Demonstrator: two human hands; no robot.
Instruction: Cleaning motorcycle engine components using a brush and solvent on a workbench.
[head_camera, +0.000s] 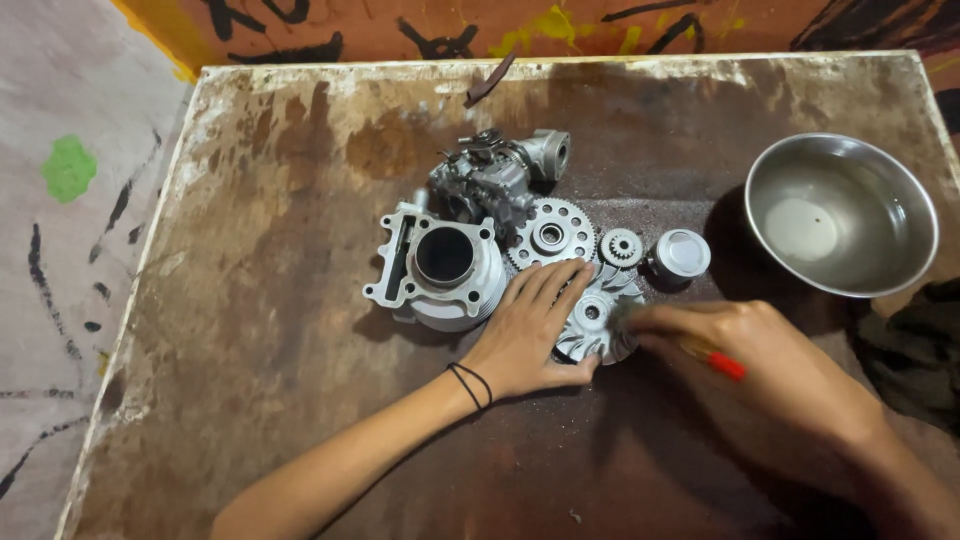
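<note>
Now your left hand (530, 325) lies spread flat on the finned metal disc (592, 325), while your right hand (745, 350) pinches a red-handled tool (722, 362) at its edge.

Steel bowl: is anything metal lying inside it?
No, the steel bowl at the table's right side shows only its bare inside.

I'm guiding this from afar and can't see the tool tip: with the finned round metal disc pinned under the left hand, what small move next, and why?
Probably keep the left hand flat on the finned round metal disc and work the red-handled tool in the right hand along the next fin. The tool already meets the disc's right edge, and the toothed metal gear crowds close above.
</note>
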